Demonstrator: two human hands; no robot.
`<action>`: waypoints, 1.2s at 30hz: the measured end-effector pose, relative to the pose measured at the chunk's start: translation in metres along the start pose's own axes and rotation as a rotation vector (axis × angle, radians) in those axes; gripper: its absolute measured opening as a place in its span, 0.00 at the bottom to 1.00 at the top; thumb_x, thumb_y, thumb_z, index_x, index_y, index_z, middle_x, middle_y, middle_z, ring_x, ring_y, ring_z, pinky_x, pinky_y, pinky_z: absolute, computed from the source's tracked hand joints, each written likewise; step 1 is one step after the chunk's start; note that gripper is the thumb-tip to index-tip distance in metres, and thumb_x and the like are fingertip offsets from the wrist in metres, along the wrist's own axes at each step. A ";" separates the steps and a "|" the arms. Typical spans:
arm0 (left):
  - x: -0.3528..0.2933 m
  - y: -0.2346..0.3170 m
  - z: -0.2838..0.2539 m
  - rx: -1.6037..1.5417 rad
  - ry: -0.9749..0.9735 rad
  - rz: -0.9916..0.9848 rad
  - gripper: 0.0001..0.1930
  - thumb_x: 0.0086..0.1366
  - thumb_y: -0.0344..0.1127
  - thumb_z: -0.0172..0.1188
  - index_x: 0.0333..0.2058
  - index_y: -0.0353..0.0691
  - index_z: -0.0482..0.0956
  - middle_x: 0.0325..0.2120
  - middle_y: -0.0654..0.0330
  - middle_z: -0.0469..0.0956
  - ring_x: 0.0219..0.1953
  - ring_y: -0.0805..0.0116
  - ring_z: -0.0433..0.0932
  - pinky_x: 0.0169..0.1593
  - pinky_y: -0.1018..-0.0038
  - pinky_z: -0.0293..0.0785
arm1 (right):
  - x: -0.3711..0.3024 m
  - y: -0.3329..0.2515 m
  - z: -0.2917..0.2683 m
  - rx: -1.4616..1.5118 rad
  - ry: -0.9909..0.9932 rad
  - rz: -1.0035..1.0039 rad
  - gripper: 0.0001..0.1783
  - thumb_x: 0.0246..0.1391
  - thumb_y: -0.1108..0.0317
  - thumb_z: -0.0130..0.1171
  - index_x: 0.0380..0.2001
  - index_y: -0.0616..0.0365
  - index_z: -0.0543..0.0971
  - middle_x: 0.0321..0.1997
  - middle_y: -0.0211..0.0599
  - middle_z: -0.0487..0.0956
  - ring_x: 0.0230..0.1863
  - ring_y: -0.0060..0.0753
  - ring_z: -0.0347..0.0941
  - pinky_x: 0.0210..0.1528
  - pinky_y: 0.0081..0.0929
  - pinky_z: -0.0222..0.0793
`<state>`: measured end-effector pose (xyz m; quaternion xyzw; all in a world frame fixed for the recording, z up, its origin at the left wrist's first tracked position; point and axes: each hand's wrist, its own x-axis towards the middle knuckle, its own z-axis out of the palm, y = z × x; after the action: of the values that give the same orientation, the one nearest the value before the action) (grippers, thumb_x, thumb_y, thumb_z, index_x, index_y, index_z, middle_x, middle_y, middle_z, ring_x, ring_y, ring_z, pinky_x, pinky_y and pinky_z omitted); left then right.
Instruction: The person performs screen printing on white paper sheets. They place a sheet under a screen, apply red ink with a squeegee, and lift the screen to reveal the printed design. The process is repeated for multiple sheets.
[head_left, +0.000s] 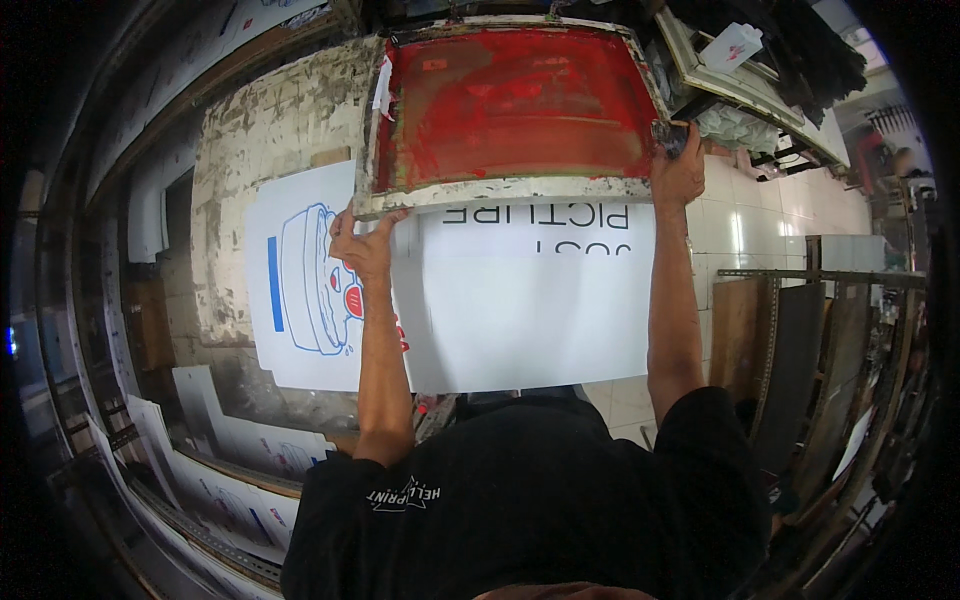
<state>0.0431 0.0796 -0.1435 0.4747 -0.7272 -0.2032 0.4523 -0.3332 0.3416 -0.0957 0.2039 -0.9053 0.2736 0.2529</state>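
A screen printing frame (505, 193) with worn, ink-spattered wooden bars lies across the far middle, its mesh (520, 105) smeared with red ink. My left hand (366, 247) grips the frame's near left corner, thumb along the near bar. At the frame's right side my right hand (681, 172) is closed on the near right corner. Under the frame's near edge is a large white sheet (530, 315) with black lettering, partly covered by the frame. A blue outline drawing (312, 285) with red shapes fills the sheet's left part, some of it behind my left forearm.
A paint-stained board (265, 130) stretches out at the left. Racks with printed white sheets (225, 495) stand at the lower left. Another frame with a white container (731, 47) on it sits at the far right, and upright panels (742, 335) lean in a right-hand rack.
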 end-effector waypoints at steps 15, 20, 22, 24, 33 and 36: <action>0.110 0.107 -0.005 -0.434 -0.015 -0.191 0.33 0.47 0.48 0.77 0.47 0.32 0.79 0.45 0.48 0.75 0.51 0.58 0.70 0.56 0.64 0.66 | 0.129 -0.068 -0.062 0.135 0.106 -0.011 0.31 0.43 0.56 0.65 0.55 0.44 0.76 0.44 0.50 0.82 0.49 0.54 0.76 0.52 0.43 0.68; 0.103 0.078 0.016 -0.442 0.181 -0.052 0.29 0.54 0.39 0.73 0.52 0.32 0.73 0.42 0.58 0.78 0.44 0.70 0.73 0.50 0.73 0.70 | 0.161 -0.063 -0.047 0.078 0.159 -0.045 0.31 0.44 0.51 0.62 0.55 0.41 0.76 0.46 0.51 0.81 0.51 0.56 0.75 0.54 0.46 0.67; 0.082 0.077 0.021 -0.321 0.080 -0.028 0.28 0.55 0.38 0.72 0.51 0.32 0.73 0.39 0.56 0.78 0.43 0.66 0.74 0.49 0.72 0.70 | 0.167 -0.066 -0.050 0.032 0.126 -0.015 0.31 0.44 0.50 0.61 0.55 0.39 0.76 0.47 0.51 0.80 0.52 0.57 0.74 0.55 0.47 0.67; 0.042 0.048 0.039 0.157 -0.071 -0.027 0.38 0.49 0.52 0.74 0.52 0.32 0.72 0.40 0.51 0.79 0.44 0.53 0.76 0.50 0.63 0.71 | 0.169 -0.072 -0.052 -0.020 0.104 0.022 0.30 0.44 0.50 0.61 0.55 0.38 0.76 0.48 0.51 0.80 0.53 0.57 0.74 0.55 0.47 0.66; -0.037 0.055 0.058 0.528 -0.459 -0.236 0.40 0.39 0.46 0.79 0.47 0.28 0.73 0.53 0.55 0.63 0.54 0.54 0.62 0.50 0.60 0.57 | 0.183 -0.063 -0.044 0.046 0.125 -0.019 0.32 0.44 0.48 0.61 0.56 0.35 0.75 0.51 0.49 0.79 0.55 0.56 0.73 0.57 0.46 0.65; -0.033 0.062 0.058 0.517 -0.436 -0.278 0.35 0.40 0.43 0.77 0.46 0.31 0.74 0.50 0.56 0.66 0.52 0.54 0.65 0.50 0.60 0.58 | 0.179 -0.065 -0.046 0.069 0.161 -0.049 0.32 0.44 0.48 0.61 0.56 0.36 0.75 0.51 0.49 0.79 0.55 0.56 0.73 0.57 0.47 0.65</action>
<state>-0.0332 0.1296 -0.1431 0.6132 -0.7623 -0.1687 0.1199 -0.4259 0.2781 0.0652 0.2122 -0.8669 0.3137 0.3242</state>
